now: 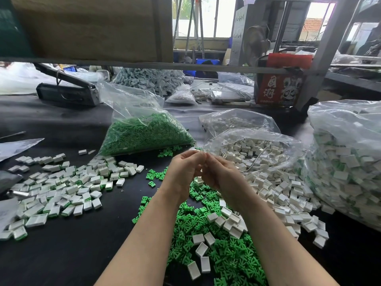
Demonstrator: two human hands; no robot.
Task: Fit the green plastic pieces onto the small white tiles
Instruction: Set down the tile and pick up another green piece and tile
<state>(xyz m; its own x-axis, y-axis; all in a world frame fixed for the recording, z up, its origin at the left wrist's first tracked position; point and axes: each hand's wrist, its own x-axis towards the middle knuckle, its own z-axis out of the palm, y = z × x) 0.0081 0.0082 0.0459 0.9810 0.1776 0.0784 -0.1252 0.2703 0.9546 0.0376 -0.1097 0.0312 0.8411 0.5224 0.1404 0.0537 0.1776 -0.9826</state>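
Above loose green pieces (216, 244) and white tiles (278, 193) on the near table, left hand (183, 172) and right hand (220, 174) meet, fingers curled around something small, apparently pressing parts together.

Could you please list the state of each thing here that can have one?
left hand: fingers curled, fingertips meeting the right's.
right hand: curled; held item hidden.
green-piece bag: open, spilling.
white-tile bag: open, spilling.
large bag: full.
left tile pile: green already fitted.
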